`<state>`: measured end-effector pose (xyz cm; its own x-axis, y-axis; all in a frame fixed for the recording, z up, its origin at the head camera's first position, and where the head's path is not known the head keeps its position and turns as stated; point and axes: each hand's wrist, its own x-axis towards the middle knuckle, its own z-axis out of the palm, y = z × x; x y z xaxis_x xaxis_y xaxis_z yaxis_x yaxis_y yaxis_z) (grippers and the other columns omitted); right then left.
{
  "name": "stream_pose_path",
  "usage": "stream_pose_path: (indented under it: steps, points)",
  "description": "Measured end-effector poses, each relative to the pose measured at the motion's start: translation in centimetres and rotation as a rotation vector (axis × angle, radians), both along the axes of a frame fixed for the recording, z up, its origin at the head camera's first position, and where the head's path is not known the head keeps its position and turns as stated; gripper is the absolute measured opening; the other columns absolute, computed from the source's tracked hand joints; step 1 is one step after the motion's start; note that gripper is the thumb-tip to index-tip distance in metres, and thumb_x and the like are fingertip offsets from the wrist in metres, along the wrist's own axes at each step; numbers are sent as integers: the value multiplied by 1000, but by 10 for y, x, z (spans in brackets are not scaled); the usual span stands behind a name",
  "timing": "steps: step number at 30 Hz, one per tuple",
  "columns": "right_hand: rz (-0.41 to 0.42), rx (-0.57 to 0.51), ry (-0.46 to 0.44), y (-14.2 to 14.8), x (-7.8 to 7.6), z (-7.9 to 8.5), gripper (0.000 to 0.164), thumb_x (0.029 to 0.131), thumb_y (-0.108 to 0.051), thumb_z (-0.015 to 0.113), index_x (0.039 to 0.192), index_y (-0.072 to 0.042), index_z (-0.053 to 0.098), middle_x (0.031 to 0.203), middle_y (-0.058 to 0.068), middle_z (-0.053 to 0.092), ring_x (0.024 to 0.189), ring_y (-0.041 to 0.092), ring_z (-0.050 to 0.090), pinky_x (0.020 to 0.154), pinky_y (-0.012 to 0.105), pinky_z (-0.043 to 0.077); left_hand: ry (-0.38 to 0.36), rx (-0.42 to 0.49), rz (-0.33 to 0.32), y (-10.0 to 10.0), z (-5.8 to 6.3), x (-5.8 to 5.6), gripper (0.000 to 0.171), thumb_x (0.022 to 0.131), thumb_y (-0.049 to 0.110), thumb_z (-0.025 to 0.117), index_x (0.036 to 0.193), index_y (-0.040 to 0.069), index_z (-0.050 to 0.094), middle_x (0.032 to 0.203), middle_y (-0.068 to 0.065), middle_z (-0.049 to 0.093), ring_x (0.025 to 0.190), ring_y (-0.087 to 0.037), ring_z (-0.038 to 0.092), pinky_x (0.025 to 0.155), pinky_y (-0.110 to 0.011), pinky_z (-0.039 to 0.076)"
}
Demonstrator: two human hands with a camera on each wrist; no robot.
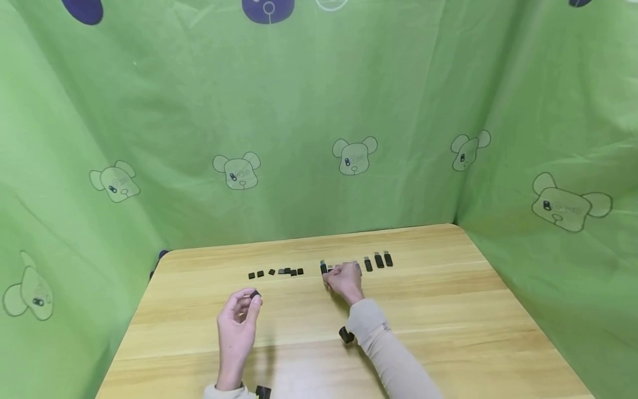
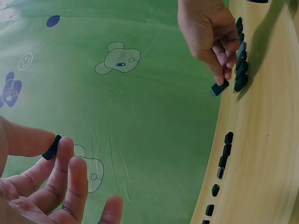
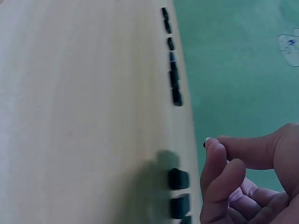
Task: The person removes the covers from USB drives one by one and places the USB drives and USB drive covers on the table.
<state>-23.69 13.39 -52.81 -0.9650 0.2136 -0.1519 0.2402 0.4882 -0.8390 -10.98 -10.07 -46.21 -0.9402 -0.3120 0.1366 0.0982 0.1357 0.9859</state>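
Note:
My left hand (image 1: 236, 330) is raised above the table and pinches a small black cap (image 2: 52, 148) between thumb and fingertips. Farther right, my right hand (image 1: 345, 281) pinches a black USB stick (image 1: 323, 267), whose blue-tinged connector end points away from me. In the left wrist view the same stick (image 2: 219, 87) hangs from the fingertips; the right wrist view shows only a dark speck of it. Beside and partly behind the right hand runs a row of black USB sticks (image 1: 379, 260) with bare metal plugs. To the left several small black caps (image 1: 261, 274) lie in a loose line.
The wooden table (image 1: 448, 310) has its far edge just beyond the sticks and caps. A green curtain (image 1: 299, 111) printed with bear heads stands behind and on both sides. Dark wrist cameras (image 1: 346, 334) sit on both wrists.

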Motion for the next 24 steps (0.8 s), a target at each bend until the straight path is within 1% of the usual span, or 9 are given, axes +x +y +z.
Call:
stream_pose_path:
  steps: [2, 4, 5, 6, 8, 11, 16, 19, 24]
  points:
    - [3, 20, -26, -1, -1, -4, 21, 88, -16, 77, 74, -2, 76, 96, 15, 79, 79, 20, 73, 83, 41, 57, 11, -5, 5, 1, -1, 0, 19, 95, 8, 70, 113, 3, 67, 90, -1, 73, 81, -4, 64, 79, -21, 54]
    - [0, 15, -66, -3, -2, -7, 19, 89, -18, 76, 76, -4, 78, 90, 14, 79, 66, 18, 68, 70, 36, 55, 19, -12, 5, 1, -2, 0, 19, 94, 8, 69, 113, 4, 67, 91, -5, 73, 80, -4, 65, 80, -22, 54]
    - [-1, 14, -85, -4, -2, -9, 18, 89, -18, 76, 78, -5, 78, 81, 12, 79, 60, 17, 66, 66, 33, 53, 22, -17, 4, 1, -2, 0, 19, 94, 7, 69, 113, 5, 67, 91, -7, 73, 79, -5, 65, 80, -22, 54]
    - [-4, 10, -95, -4, -2, -10, 16, 88, -18, 76, 79, -5, 79, 78, 11, 78, 55, 17, 63, 59, 31, 50, 24, -25, 2, 1, -2, 0, 19, 94, 7, 69, 113, 5, 67, 91, -7, 73, 78, -5, 65, 80, -23, 54]
    - [-15, 11, -106, -7, -1, -11, 15, 87, -19, 77, 79, -6, 79, 73, 8, 77, 53, 14, 61, 57, 27, 46, 26, -37, -5, 2, -3, 1, 19, 94, 7, 69, 113, 5, 67, 92, -10, 73, 77, -6, 65, 81, -23, 55]
    - [-31, 18, -111, -10, -1, -11, 15, 86, -19, 78, 78, -6, 78, 69, 7, 76, 53, 15, 63, 57, 27, 46, 27, -56, -13, 3, -4, 1, 19, 94, 7, 69, 113, 4, 67, 92, -13, 73, 76, -6, 65, 82, -25, 54]
    - [-40, 54, -144, -15, -2, -13, 16, 87, -18, 77, 74, -8, 77, 65, 7, 74, 49, 15, 64, 51, 25, 45, 23, -95, -39, 5, -5, 1, 19, 94, 9, 70, 113, 7, 68, 92, -10, 74, 75, -6, 65, 80, -25, 53]
    - [-42, 34, -164, -16, -3, -13, 17, 87, -17, 76, 74, -6, 76, 65, 7, 74, 46, 14, 63, 44, 22, 43, 11, -108, -72, 5, -6, 1, 19, 93, 10, 71, 112, 10, 68, 95, -11, 75, 77, -9, 66, 80, -24, 53]
    - [-32, 4, -155, -15, -2, -15, 20, 89, -14, 74, 73, -3, 75, 67, 10, 75, 44, 14, 63, 39, 19, 41, 1, -116, -113, 6, -8, 1, 20, 93, 13, 72, 113, 11, 69, 99, -14, 75, 81, -13, 67, 79, -24, 54]
